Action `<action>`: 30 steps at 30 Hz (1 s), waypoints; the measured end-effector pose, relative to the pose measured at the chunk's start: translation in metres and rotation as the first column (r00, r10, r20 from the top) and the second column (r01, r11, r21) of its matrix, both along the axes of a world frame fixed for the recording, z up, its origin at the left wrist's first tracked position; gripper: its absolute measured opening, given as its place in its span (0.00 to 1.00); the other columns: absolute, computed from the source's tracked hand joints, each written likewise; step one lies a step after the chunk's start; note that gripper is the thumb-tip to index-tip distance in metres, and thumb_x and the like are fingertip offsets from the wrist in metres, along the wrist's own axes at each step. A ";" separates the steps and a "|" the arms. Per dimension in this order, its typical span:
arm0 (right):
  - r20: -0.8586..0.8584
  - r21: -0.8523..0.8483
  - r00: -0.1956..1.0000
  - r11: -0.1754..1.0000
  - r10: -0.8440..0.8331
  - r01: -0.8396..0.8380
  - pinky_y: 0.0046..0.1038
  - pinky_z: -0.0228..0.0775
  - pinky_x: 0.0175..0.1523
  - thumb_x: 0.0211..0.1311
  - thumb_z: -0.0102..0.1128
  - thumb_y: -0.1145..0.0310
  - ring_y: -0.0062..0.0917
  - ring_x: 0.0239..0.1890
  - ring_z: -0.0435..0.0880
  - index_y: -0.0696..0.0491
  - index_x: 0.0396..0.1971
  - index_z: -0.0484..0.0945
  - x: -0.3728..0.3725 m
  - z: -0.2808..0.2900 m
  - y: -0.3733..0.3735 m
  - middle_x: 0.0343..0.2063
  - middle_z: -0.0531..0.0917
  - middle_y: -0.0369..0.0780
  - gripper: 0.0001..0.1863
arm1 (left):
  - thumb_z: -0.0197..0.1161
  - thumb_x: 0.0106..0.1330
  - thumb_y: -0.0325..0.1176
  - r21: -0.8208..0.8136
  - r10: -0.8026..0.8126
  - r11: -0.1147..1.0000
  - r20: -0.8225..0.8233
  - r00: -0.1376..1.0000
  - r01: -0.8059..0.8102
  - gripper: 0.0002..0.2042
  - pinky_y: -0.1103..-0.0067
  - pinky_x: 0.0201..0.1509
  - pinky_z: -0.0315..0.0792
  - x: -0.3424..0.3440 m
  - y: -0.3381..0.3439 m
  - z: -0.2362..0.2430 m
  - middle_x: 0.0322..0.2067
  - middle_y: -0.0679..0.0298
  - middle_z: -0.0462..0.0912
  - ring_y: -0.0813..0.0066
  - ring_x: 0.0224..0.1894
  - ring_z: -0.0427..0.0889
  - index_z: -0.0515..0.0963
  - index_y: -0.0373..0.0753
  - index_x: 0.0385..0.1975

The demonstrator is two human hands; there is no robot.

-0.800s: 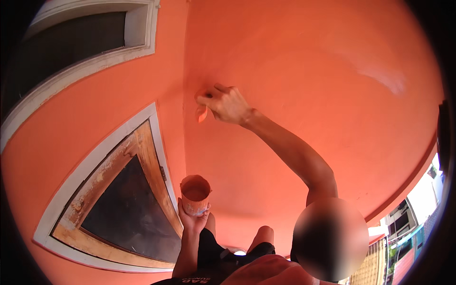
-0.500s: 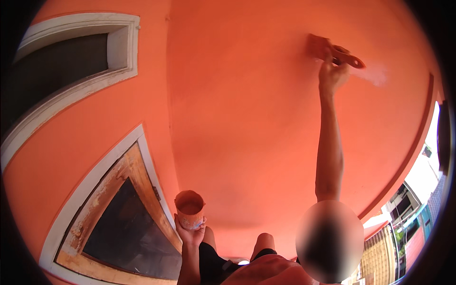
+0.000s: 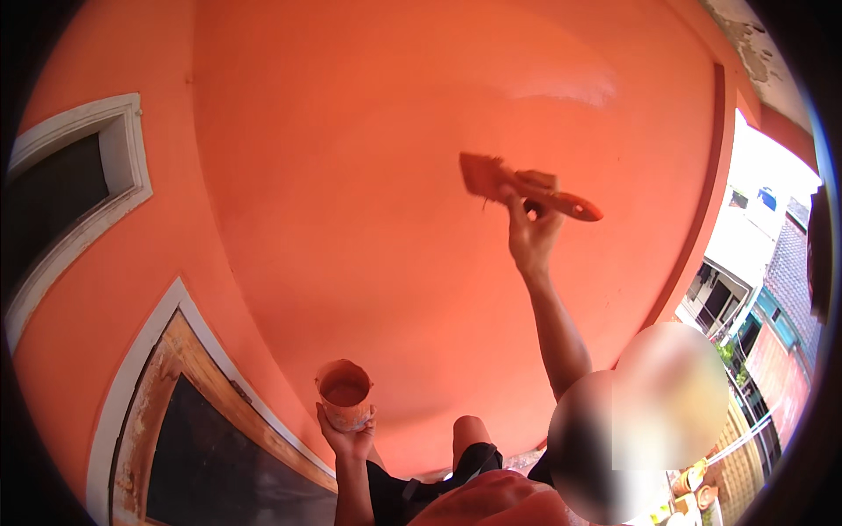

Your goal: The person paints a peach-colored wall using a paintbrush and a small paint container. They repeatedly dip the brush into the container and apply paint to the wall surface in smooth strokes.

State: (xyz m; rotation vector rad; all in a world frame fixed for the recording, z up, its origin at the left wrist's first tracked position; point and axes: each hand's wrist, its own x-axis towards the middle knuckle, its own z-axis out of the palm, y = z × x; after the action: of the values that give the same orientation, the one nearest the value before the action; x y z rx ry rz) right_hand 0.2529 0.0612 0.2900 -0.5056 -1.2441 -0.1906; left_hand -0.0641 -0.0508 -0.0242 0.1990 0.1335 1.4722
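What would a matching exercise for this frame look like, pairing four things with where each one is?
Things:
1. paintbrush
2. cup
3. wooden frame
4. orange wall

Places:
A. around a dark pane, lower left
B. behind both hands
C. in the right hand
D. in the left hand

Pairs: 1-C, 2-D, 3-A, 4-B

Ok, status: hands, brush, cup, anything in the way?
Right hand up, gripping brush before orange wall; contact unclear. Left hand holding cup, lower down. No obstruction visible around brush.
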 end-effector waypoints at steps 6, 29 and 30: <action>-0.263 -0.362 0.867 0.789 0.424 -0.496 0.20 0.61 0.28 0.62 0.73 0.70 0.14 0.29 0.75 0.55 0.42 0.79 0.006 -0.096 -0.054 0.37 0.81 0.35 0.13 | 0.55 0.68 0.66 0.043 -0.175 0.983 -0.063 0.983 0.178 0.37 0.75 0.26 0.78 0.039 0.008 0.009 0.56 0.55 0.78 0.53 0.39 0.83 0.69 0.40 0.65; 0.130 -0.769 0.811 0.574 0.570 -0.281 0.24 0.69 0.37 0.54 0.77 0.77 0.21 0.39 0.81 0.53 0.41 0.91 0.017 -0.130 -0.138 0.39 0.83 0.35 0.13 | 0.47 0.72 0.68 -0.022 -0.456 0.889 -0.116 0.882 0.457 0.35 0.73 0.34 0.79 0.109 0.013 -0.004 0.56 0.54 0.79 0.53 0.47 0.83 0.70 0.46 0.66; 0.151 -0.778 0.804 0.571 0.575 -0.262 0.24 0.69 0.35 0.54 0.77 0.77 0.21 0.38 0.81 0.53 0.41 0.91 0.015 -0.129 -0.137 0.40 0.83 0.35 0.13 | 0.47 0.72 0.68 0.003 -0.449 0.892 -0.121 0.885 0.452 0.34 0.73 0.35 0.78 0.108 0.013 -0.003 0.56 0.55 0.79 0.54 0.48 0.83 0.70 0.47 0.65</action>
State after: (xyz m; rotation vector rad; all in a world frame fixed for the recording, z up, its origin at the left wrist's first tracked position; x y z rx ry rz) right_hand 0.2683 -0.0754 0.1609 -0.8571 -1.8066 0.7137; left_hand 0.0435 -0.0376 -0.0277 0.3199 0.1483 0.9963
